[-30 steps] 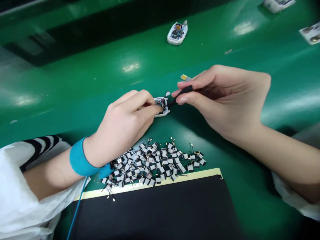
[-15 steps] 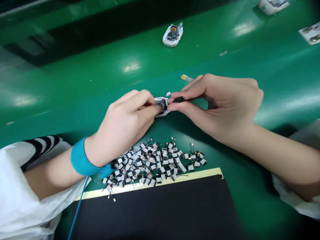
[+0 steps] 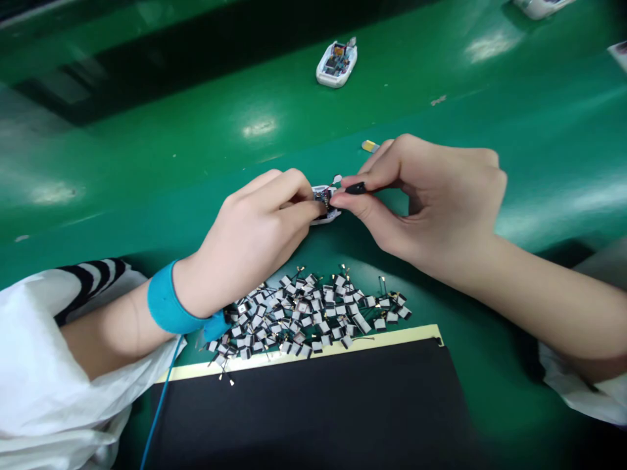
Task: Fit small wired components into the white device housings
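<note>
My left hand (image 3: 252,238) is closed on a small white device shell (image 3: 326,207) with a circuit board inside, pinning it to the green belt. My right hand (image 3: 426,196) pinches a short black tool (image 3: 355,188) between thumb and forefinger, its tip at the shell's right edge. A tiny white round tab (image 3: 337,177) sticks up just above the shell. On my left wrist sits a blue strap (image 3: 169,303) with a blue cord running down.
A heap of several small grey parts with thin wires (image 3: 313,310) lies just below my hands. A black mat with a tan edge (image 3: 313,405) fills the foreground. Another open white device (image 3: 336,63) rests farther up the green belt (image 3: 147,170). A small yellow tag (image 3: 369,145) lies behind my right hand.
My right hand has drawn in toward the shell, bringing the black tool's tip from a short way off to right against it. My left hand has kept its hold.
</note>
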A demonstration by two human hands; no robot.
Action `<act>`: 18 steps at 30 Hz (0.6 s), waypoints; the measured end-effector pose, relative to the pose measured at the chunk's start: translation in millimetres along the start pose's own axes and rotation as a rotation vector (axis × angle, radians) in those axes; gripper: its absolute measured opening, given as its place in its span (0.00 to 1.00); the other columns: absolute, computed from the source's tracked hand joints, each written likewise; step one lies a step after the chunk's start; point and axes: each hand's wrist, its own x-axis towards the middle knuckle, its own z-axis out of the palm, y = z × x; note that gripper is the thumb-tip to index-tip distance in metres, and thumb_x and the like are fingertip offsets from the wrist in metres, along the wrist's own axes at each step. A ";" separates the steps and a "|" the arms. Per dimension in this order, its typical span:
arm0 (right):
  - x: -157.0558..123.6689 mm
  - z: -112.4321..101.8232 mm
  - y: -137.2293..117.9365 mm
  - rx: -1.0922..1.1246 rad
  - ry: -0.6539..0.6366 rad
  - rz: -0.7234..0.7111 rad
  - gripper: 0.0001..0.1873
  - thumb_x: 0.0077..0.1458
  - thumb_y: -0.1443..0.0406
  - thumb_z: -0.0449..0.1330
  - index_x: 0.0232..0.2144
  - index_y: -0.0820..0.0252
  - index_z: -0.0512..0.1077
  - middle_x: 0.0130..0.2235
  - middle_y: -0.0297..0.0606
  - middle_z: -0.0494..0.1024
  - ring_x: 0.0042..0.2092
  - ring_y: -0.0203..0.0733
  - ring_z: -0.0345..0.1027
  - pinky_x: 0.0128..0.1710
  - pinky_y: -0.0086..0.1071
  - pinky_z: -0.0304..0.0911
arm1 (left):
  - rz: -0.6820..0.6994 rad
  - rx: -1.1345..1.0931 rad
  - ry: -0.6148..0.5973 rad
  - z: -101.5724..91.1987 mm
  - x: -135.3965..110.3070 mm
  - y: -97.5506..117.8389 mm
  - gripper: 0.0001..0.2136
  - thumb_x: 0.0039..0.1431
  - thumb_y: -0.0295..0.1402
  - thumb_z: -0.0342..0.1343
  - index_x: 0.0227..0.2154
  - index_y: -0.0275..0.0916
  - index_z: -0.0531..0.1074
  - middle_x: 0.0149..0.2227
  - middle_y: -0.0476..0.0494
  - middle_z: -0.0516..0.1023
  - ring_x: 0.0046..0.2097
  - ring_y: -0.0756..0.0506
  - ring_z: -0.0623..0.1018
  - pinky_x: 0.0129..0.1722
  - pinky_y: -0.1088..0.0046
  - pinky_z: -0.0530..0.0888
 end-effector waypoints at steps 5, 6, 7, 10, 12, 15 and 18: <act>1.9 2.3 -0.5 0.012 -0.023 -0.021 0.10 0.51 0.63 0.55 0.21 0.57 0.59 0.25 0.29 0.68 0.30 0.35 0.66 0.35 0.33 0.64 | -0.011 -0.049 -0.006 -0.3 -0.1 0.2 0.10 0.58 0.29 0.45 0.26 0.38 0.69 0.31 0.48 0.68 0.32 0.50 0.69 0.31 0.75 0.66; 2.3 2.7 -0.4 0.016 -0.025 -0.029 0.10 0.51 0.63 0.55 0.21 0.57 0.59 0.25 0.29 0.68 0.30 0.35 0.66 0.35 0.33 0.64 | -0.016 -0.060 -0.012 -0.4 -0.2 0.4 0.10 0.58 0.29 0.44 0.26 0.37 0.69 0.31 0.47 0.68 0.33 0.49 0.69 0.31 0.74 0.66; 2.8 3.3 -0.1 0.023 -0.026 -0.032 0.10 0.51 0.64 0.55 0.21 0.57 0.59 0.25 0.29 0.67 0.30 0.35 0.65 0.35 0.32 0.64 | -0.023 -0.071 -0.020 -0.5 -0.3 0.4 0.10 0.58 0.29 0.44 0.26 0.37 0.69 0.31 0.47 0.68 0.33 0.49 0.69 0.32 0.74 0.66; 4.8 6.5 1.6 0.042 -0.021 -0.060 0.11 0.51 0.66 0.55 0.20 0.58 0.57 0.23 0.28 0.65 0.29 0.34 0.65 0.33 0.31 0.63 | -0.036 -0.097 -0.038 -0.3 -0.8 -0.9 0.09 0.58 0.29 0.44 0.28 0.37 0.69 0.32 0.46 0.67 0.35 0.48 0.69 0.34 0.73 0.67; 6.7 9.2 3.5 0.068 -0.018 -0.085 0.11 0.50 0.67 0.55 0.20 0.58 0.56 0.22 0.28 0.64 0.28 0.33 0.65 0.31 0.30 0.62 | -0.027 -0.109 -0.025 -0.3 -0.8 -2.7 0.09 0.58 0.29 0.45 0.28 0.36 0.69 0.33 0.45 0.67 0.40 0.47 0.68 0.39 0.71 0.67; 9.4 10.5 7.3 0.180 0.007 -0.084 0.11 0.50 0.68 0.55 0.21 0.58 0.56 0.22 0.28 0.63 0.29 0.33 0.65 0.30 0.29 0.62 | -0.011 -0.107 -0.036 -2.8 -0.1 -3.5 0.09 0.59 0.29 0.45 0.29 0.35 0.70 0.33 0.45 0.68 0.42 0.45 0.68 0.41 0.70 0.67; 9.3 4.4 11.9 0.348 0.052 0.014 0.06 0.53 0.69 0.52 0.27 0.58 0.57 0.27 0.30 0.63 0.29 0.31 0.64 0.29 0.28 0.62 | -0.067 -0.111 -0.103 -8.9 0.9 0.9 0.10 0.59 0.32 0.44 0.36 0.36 0.69 0.36 0.44 0.69 0.38 0.47 0.70 0.38 0.70 0.69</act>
